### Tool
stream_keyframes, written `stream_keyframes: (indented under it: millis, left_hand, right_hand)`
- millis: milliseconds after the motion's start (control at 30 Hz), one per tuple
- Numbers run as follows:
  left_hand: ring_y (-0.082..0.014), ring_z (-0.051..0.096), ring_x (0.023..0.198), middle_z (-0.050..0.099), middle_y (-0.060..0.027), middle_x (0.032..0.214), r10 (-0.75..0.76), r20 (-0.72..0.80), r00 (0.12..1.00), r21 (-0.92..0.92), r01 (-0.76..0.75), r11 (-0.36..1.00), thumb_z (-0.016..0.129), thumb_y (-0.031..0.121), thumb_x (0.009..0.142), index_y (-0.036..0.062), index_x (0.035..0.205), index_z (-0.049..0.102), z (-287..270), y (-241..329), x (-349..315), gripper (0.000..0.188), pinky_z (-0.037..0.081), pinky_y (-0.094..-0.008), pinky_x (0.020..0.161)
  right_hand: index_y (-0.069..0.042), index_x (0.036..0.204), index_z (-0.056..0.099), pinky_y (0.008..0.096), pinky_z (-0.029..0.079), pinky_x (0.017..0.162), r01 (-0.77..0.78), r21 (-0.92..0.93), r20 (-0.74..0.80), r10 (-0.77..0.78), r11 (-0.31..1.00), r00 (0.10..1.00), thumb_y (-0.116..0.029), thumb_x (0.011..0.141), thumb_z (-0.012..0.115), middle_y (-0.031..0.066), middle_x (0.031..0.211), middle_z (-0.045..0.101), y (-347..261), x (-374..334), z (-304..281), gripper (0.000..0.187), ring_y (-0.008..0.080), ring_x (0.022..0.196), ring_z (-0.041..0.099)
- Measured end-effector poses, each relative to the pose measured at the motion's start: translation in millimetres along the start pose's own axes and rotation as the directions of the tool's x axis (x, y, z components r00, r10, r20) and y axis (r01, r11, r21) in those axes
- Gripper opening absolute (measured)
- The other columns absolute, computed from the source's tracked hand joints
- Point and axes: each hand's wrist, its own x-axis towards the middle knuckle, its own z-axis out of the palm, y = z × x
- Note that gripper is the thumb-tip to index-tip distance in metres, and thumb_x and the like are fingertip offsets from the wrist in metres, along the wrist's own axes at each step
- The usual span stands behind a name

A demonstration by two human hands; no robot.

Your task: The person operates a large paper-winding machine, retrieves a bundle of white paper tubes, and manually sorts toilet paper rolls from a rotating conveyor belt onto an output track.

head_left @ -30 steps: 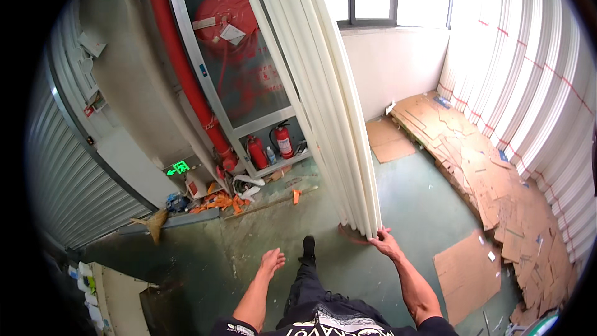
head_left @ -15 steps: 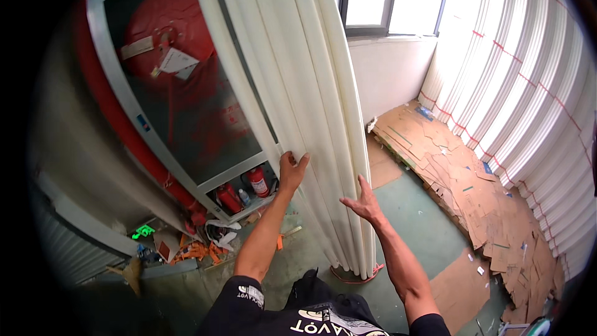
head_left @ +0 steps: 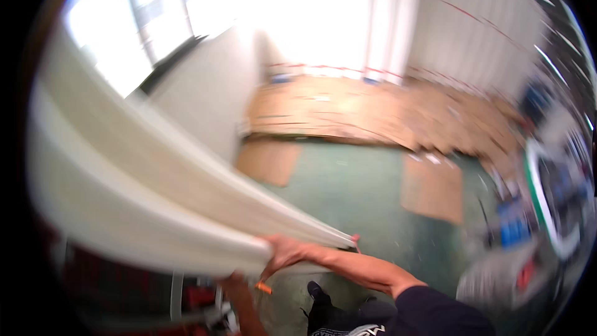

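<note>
A bundle of long, cream-white, ribbed panels [head_left: 168,193] is held aslant, running from the upper left down to the middle of the view, its lower end near the green floor [head_left: 336,174]. A red tie [head_left: 355,239] is seen at that end. The near edge of the bundle is gripped by the right hand [head_left: 287,252], its fingers bent over the upper side and its thumb below. The left hand [head_left: 234,283] is placed at the underside; its fingers are blurred and partly hidden, so whether they are spread or pressed together cannot be told. Just beside the right hand, a small orange piece [head_left: 264,287] is seen. Beyond the bundle, the floor is partly covered by a wide layer of flattened brown cardboard [head_left: 336,109], with a separate brown cardboard sheet [head_left: 432,190] in front. Behind it, tall white ribbed panels [head_left: 460,25] are bound with red cords. Daylight is let in by a dark-framed window [head_left: 155,6].
</note>
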Motion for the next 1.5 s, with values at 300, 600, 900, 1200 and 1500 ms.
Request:
stream_keyframes:
  millis: [300, 600, 900, 1200, 1500]
  left_hand:
    - [-0.0303, 0.049, 0.116, 0.046, -0.022, 0.129, 0.441, 0.51, 0.738, -0.221, -0.383, 0.897, 0.074, 0.027, 0.076, -0.0082, 0.138, 0.024, 123, 122, -136, 0.088, 0.042, -0.039, 0.099]
    - [-0.0312, 0.051, 0.113, 0.048, -0.0214, 0.125, 0.686, 0.696, 0.211, -0.666, -0.166, 0.727, 0.068, 0.032, 0.08, -0.0072, 0.136, 0.031, 188, 254, -403, 0.077, 0.041, -0.0399, 0.097]
    - [-0.0322, 0.052, 0.111, 0.051, -0.0209, 0.121, 0.724, 0.568, -0.392, -0.589, 0.421, 0.69, 0.061, 0.038, 0.084, -0.0062, 0.133, 0.038, 210, 297, -713, 0.069, 0.041, -0.0408, 0.096]
    - [-0.0256, 0.054, 0.106, 0.05, -0.0155, 0.118, 0.683, 0.419, -0.598, -0.259, 0.642, 0.721, 0.079, 0.053, 0.064, -0.0055, 0.133, 0.035, 159, 258, -996, 0.1, 0.046, -0.0398, 0.091]
    - [-0.025, 0.025, 0.141, 0.027, -0.0201, 0.152, 0.72, -0.175, -0.671, 0.152, 0.704, 0.693, 0.08, 0.019, 0.068, -0.0042, 0.149, 0.018, 75, 232, -1248, 0.105, 0.022, -0.0363, 0.114]
  right_hand:
    - [-0.011, 0.108, 0.066, 0.0414, 0.051, 0.083, 0.269, -0.257, -0.511, -0.367, 0.928, 0.778, -0.03, 0.05, 0.091, 0.0119, 0.102, 0.067, -60, -253, 33, 0.066, 0.0322, 0.094, 0.064]
    - [-0.003, 0.119, 0.055, 0.043, 0.05, 0.086, 0.285, -0.618, -0.725, -0.671, 0.733, 0.154, -0.031, 0.062, 0.085, 0.0177, 0.116, 0.06, -197, -501, 77, 0.071, 0.036, 0.101, 0.062]
    - [-0.013, 0.145, 0.025, 0.0406, 0.049, 0.091, -0.126, -0.608, -0.733, -0.615, 0.784, -0.292, -0.008, 0.076, 0.073, 0.0174, 0.12, 0.058, -206, -758, 138, 0.084, 0.0351, 0.109, 0.06]
    - [-0.004, 0.142, 0.03, 0.0387, 0.045, 0.096, -0.443, -0.292, -0.52, -0.529, 0.848, -0.671, -0.021, 0.079, 0.076, 0.0174, 0.121, 0.055, -186, -931, 220, 0.08, 0.0269, 0.115, 0.056]
    - [0.003, 0.124, 0.053, 0.0346, 0.049, 0.091, -0.43, -0.071, -0.236, -0.433, 0.9, -0.87, -0.006, 0.079, 0.076, 0.0125, 0.117, 0.059, -118, -1109, 297, 0.052, 0.0202, 0.107, 0.058]
